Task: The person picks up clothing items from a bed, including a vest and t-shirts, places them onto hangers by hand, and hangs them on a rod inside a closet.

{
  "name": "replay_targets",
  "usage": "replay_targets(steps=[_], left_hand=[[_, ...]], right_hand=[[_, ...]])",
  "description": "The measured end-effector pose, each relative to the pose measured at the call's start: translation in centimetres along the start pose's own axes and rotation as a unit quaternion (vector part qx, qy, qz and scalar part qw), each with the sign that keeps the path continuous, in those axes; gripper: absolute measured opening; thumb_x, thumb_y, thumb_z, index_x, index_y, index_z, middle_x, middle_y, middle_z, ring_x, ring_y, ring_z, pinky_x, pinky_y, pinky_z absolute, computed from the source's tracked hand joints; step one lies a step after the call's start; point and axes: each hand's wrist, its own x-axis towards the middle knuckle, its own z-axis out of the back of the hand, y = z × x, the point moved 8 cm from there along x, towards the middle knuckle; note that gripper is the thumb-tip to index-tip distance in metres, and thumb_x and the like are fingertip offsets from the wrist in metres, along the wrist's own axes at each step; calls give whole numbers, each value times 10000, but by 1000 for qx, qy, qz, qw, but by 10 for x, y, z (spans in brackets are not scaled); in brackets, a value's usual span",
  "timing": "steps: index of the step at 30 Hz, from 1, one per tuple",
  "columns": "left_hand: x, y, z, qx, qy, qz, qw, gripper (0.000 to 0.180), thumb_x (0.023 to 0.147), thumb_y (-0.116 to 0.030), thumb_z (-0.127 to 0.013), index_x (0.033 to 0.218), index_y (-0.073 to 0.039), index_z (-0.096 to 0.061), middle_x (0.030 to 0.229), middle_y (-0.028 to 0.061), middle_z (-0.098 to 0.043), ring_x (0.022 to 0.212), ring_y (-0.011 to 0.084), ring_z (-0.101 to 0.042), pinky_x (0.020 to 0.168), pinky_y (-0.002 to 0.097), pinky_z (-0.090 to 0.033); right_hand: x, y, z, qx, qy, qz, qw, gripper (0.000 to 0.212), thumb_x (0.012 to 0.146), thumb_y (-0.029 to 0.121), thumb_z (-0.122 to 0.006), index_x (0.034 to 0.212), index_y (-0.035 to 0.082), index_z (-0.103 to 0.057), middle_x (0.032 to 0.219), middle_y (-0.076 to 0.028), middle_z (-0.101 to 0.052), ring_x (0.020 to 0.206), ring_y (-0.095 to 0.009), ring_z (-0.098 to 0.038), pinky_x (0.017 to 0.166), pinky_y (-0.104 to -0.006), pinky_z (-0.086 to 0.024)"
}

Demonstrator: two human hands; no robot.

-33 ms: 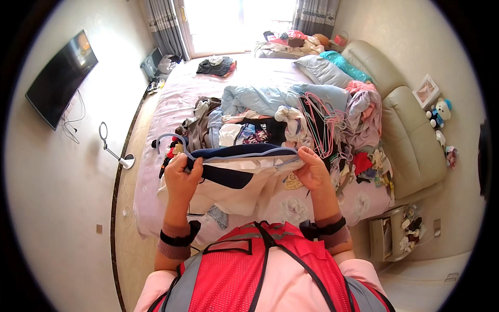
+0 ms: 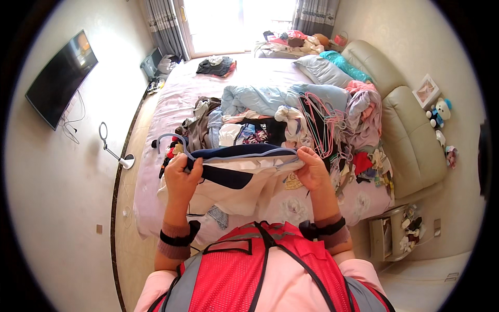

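Observation:
A white garment with navy panels (image 2: 267, 182) is stretched between my hands above the near side of the bed. Along its upper edge runs a light blue clothes hanger (image 2: 171, 135), its hook curving out to the left. My left hand (image 2: 181, 181) is closed with thumb and fingers around the hanger and cloth close to the hook. At the opposite end, my right hand (image 2: 313, 170) pinches the garment and the hanger's end. Folds of cloth hide part of the hanger. Just beyond lies a pile of clothes (image 2: 208, 124).
On the bed (image 2: 174, 99) lie a blue quilt (image 2: 254, 98), pink hangers (image 2: 325, 132), a small clothes stack (image 2: 215, 66) and a grey pillow (image 2: 322, 70). A padded headboard (image 2: 413, 140) and cluttered nightstand (image 2: 382, 238) stand right. A round mirror on a stand (image 2: 126, 161) is left.

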Motion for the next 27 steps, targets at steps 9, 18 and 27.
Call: replay_targets(steps=[9, 18, 27], left_hand=[[-6, -13, -20, 123, 60, -63, 989, 260, 791, -275, -735, 778, -27, -659, 727, 129, -607, 658, 325, -597, 600, 422, -447], [7, 1, -7, 31, -30, -5, 999, 213, 810, -196, -735, 812, 1, -653, 651, 114, -518, 562, 257, -495, 542, 364, -382], [8, -15, -8, -55, 10, -58, 997, 175, 791, -122, -749, 796, 17, -641, 634, 91, -498, 542, 204, -446, 520, 329, -335]], right_hand=[[-42, 40, -55, -407, -87, 305, 856, 179, 844, -35, -653, 1008, 10, -595, 766, 28, -590, 659, -7, -490, 594, -164, -371], [-72, -28, -124, -597, 281, 140, 738, 251, 813, 43, -720, 1052, 8, -652, 783, -33, -644, 705, -86, -587, 646, -241, -479], [-42, 9, -122, -628, 75, 282, 721, 260, 774, 108, -773, 977, -7, -658, 882, -84, -656, 737, -152, -638, 689, -274, -520]])
